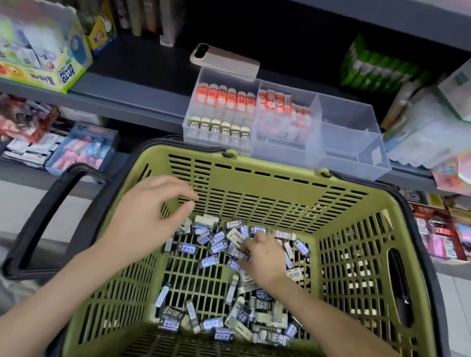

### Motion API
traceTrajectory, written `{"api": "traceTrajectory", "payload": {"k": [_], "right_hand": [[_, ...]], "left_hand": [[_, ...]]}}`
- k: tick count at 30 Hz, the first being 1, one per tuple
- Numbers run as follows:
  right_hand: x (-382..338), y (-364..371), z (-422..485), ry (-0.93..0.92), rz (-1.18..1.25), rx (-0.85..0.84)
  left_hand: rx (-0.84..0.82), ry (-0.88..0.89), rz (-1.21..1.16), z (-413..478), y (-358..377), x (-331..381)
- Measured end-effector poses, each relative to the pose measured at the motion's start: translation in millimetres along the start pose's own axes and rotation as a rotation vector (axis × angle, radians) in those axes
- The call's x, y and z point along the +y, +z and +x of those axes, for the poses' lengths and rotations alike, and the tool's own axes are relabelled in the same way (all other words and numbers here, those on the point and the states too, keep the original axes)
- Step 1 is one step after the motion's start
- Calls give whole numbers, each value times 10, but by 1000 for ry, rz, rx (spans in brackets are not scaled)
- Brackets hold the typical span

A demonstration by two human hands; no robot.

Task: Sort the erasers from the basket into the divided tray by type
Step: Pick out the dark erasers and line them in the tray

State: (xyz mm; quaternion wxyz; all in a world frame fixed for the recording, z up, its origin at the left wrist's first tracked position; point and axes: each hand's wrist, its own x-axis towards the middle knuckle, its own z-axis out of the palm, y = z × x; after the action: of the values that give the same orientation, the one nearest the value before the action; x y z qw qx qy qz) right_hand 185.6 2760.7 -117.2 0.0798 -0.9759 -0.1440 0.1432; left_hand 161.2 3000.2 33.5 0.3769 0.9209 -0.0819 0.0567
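the green basket (261,179) sits in front of a shelf, its floor strewn with loose erasers (209,261), and the clear divided tray (349,152) stands on the shelf just behind it with its left compartments part filled and its right ones bare. the left hand (146,221) hovers inside the basket's left wall, fingers loosely bent, apart, holding nothing. the right hand (263,259) is down in the pile, fingertips curled onto a dark 2b eraser (236,253).

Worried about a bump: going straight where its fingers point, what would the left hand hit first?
The left hand would likely meet the erasers by the far basket wall; depth unclear.
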Motion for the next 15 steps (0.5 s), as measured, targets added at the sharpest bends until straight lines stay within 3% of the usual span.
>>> {"api": "traceTrajectory", "payload": {"k": [2, 5, 7, 9, 12, 14, 15], "right_hand": [[-52, -81, 14, 45, 96, -17], [-175, -414, -76, 83, 820, -128], [-258, -658, -169, 20, 1122, -120], [-270, -814, -241, -45, 1211, -113], [-57, -858, -328, -44, 1153, -229], [166, -729, -389, -58, 689, -275], [259, -612, -418, -96, 417, -311]], "left_hand": [[-175, -193, -146, 9, 94, 75], [-429, -552, -367, 42, 347, 215], [-484, -717, -572, 53, 590, 316], [-409, -780, -770, 61, 839, 399], [-237, -856, -862, 122, 1067, 399], [-288, -831, -802, 134, 1159, 272], [-397, -767, -689, 115, 1203, 185]]}}
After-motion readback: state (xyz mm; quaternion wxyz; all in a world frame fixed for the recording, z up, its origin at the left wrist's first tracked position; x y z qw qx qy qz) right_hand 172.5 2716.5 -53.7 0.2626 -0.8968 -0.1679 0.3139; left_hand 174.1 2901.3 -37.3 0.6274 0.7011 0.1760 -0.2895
